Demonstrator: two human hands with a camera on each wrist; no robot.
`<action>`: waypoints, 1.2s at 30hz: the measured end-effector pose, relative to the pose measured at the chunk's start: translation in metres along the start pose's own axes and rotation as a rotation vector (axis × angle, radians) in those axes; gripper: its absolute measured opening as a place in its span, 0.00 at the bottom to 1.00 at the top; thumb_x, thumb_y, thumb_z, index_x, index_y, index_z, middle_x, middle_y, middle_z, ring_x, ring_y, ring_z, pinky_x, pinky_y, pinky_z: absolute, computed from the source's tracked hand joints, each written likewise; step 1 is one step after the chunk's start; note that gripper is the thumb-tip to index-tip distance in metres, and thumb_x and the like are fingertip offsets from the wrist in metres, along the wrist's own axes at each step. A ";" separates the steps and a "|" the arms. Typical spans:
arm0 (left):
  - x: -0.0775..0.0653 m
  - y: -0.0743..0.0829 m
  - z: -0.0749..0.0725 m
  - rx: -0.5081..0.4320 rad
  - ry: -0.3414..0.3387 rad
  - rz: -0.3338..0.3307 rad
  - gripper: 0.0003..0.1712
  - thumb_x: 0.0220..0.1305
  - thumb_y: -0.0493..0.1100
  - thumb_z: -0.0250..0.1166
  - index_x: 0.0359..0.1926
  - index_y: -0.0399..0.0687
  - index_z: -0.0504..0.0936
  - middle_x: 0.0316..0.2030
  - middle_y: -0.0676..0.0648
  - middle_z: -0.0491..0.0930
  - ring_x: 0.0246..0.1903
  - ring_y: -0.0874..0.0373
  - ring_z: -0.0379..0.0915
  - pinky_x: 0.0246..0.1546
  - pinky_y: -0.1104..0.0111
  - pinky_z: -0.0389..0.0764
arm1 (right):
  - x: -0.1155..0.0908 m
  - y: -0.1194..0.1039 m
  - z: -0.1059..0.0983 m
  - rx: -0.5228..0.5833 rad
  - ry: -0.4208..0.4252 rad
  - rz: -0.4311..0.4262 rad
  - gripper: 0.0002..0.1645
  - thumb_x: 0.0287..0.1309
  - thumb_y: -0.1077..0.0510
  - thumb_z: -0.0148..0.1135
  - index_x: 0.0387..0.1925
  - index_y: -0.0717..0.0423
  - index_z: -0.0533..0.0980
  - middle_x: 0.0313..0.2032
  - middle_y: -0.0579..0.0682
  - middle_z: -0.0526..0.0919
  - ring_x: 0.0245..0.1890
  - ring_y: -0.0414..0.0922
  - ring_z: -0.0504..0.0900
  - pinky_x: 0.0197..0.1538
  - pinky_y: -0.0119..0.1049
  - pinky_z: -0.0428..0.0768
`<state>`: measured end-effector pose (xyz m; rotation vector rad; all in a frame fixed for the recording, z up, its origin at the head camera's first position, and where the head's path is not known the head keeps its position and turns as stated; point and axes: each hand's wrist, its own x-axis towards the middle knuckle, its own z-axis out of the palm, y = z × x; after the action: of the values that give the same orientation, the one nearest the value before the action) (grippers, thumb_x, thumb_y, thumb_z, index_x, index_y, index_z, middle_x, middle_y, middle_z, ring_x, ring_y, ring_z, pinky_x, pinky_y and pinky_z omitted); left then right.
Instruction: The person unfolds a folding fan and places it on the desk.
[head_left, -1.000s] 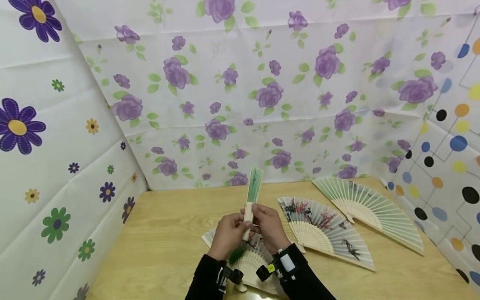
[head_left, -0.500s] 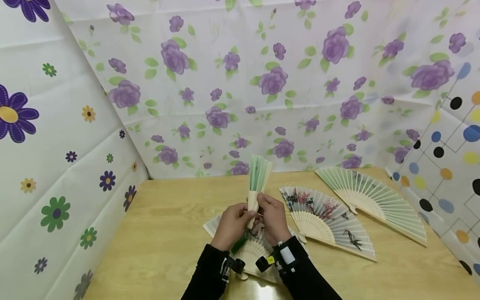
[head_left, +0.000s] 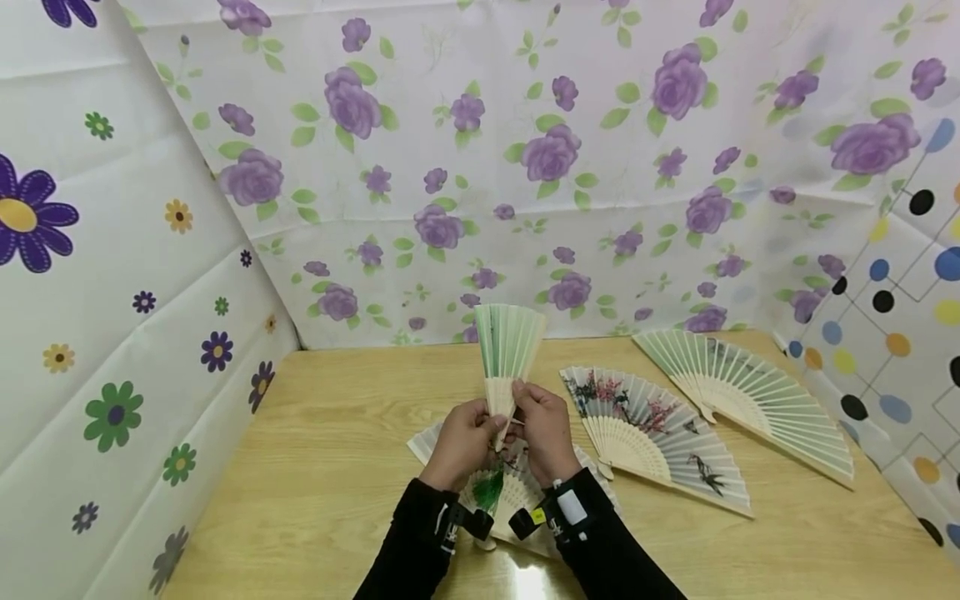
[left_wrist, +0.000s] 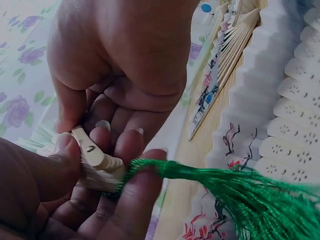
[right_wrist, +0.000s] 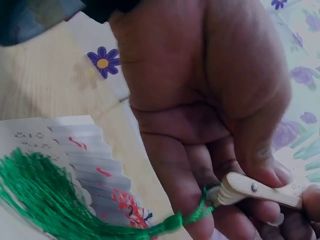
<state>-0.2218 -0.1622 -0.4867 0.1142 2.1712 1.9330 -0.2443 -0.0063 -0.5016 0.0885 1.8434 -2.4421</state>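
A pale green folding fan [head_left: 512, 342] stands upright between my hands, partly spread, its cream ribs gathered toward the bottom. My left hand [head_left: 461, 446] pinches the ribs near the pivot from the left. Opposite it, my right hand [head_left: 547, 429] grips the ribs with its thumb and fingers. In both wrist views the riveted pivot end [left_wrist: 91, 150] shows among the fingertips. A green tassel [right_wrist: 75, 205] hangs from that end. Below my hands lies a spread white fan [head_left: 517, 498] with dark and red painting, partly hidden by hands and tassel.
To the right on the wooden table [head_left: 322, 467] lies an open grey-white fan [head_left: 637, 446] with pink blossoms and a bird. Beyond it rests an open pale green fan [head_left: 757, 408]. Floral cloth [head_left: 442, 150] hangs behind the table; patterned cloths stand at both sides.
The green fan has gone from a folded stick to a partly spread shape, its leaf widening between the hands. Both hands stay close together on the ribs. The head view has tilted slightly down.
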 end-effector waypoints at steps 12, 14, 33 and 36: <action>0.000 0.005 -0.002 -0.009 -0.003 -0.005 0.20 0.91 0.36 0.55 0.74 0.34 0.79 0.36 0.40 0.85 0.24 0.57 0.72 0.28 0.59 0.72 | 0.002 -0.002 0.000 0.016 -0.037 -0.032 0.19 0.90 0.53 0.60 0.50 0.66 0.86 0.44 0.49 0.91 0.41 0.40 0.95 0.39 0.33 0.90; 0.001 0.005 -0.003 -0.020 -0.009 -0.007 0.20 0.92 0.36 0.55 0.74 0.33 0.79 0.38 0.38 0.86 0.25 0.57 0.76 0.28 0.59 0.73 | 0.003 -0.003 -0.001 0.021 -0.061 -0.025 0.17 0.89 0.55 0.62 0.52 0.66 0.86 0.45 0.50 0.91 0.43 0.41 0.96 0.44 0.34 0.94; 0.001 0.004 0.000 -0.055 0.041 0.008 0.17 0.91 0.38 0.57 0.67 0.32 0.83 0.25 0.47 0.78 0.19 0.58 0.66 0.24 0.60 0.66 | 0.001 -0.002 -0.003 0.061 -0.043 -0.008 0.24 0.92 0.53 0.55 0.69 0.66 0.84 0.51 0.51 0.94 0.43 0.38 0.94 0.37 0.30 0.88; 0.001 0.005 0.002 -0.066 0.063 0.001 0.15 0.91 0.39 0.58 0.64 0.32 0.84 0.28 0.46 0.83 0.19 0.57 0.70 0.23 0.61 0.67 | 0.000 -0.003 -0.002 0.069 -0.035 -0.014 0.24 0.92 0.52 0.56 0.70 0.66 0.83 0.52 0.52 0.94 0.45 0.38 0.94 0.37 0.29 0.88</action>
<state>-0.2225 -0.1600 -0.4820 0.0436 2.1434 2.0333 -0.2449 -0.0038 -0.4998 0.0371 1.7518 -2.4999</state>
